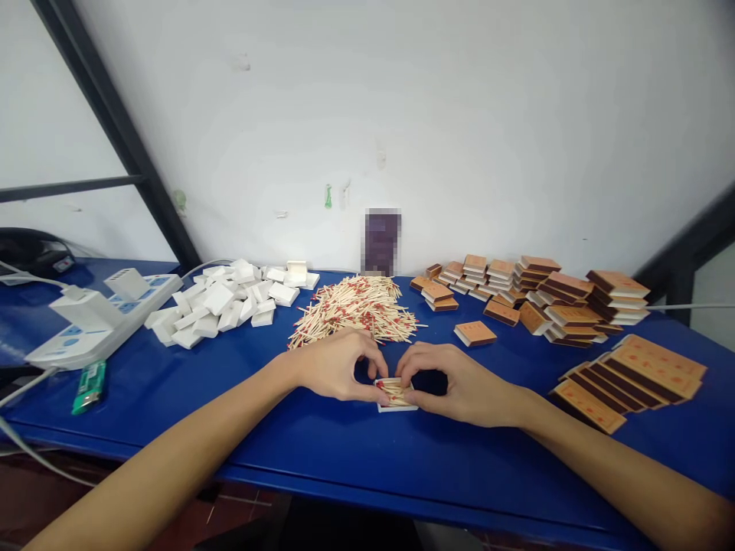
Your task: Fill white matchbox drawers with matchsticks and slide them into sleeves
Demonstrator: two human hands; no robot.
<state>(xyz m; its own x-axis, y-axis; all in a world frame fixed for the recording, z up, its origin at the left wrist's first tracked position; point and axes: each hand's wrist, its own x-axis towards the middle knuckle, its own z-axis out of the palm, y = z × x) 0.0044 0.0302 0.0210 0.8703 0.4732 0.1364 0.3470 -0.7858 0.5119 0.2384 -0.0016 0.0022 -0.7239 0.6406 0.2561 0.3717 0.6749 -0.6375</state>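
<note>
A small white matchbox tray (397,409) sits on the blue table in front of me, with a bundle of matches (393,390) lying in it. My left hand (344,367) bends its thumb and forefinger onto the matches at the left end. At the right end, my right hand (453,383) pinches them between thumb and fingers. Both thumbs are inside the tray's near wall; whether the fingers also touch the tray walls I cannot tell. Just beyond my hands lies a large heap of loose red-tipped matches (356,306).
White empty trays (218,298) are piled at the left back. Orange matchbox sleeves and boxes (566,306) stand in stacks at the right, with a fanned row (637,375) nearer. On the left are a power strip (109,321) and a green lighter (89,387). A white wall (430,115) closes the back.
</note>
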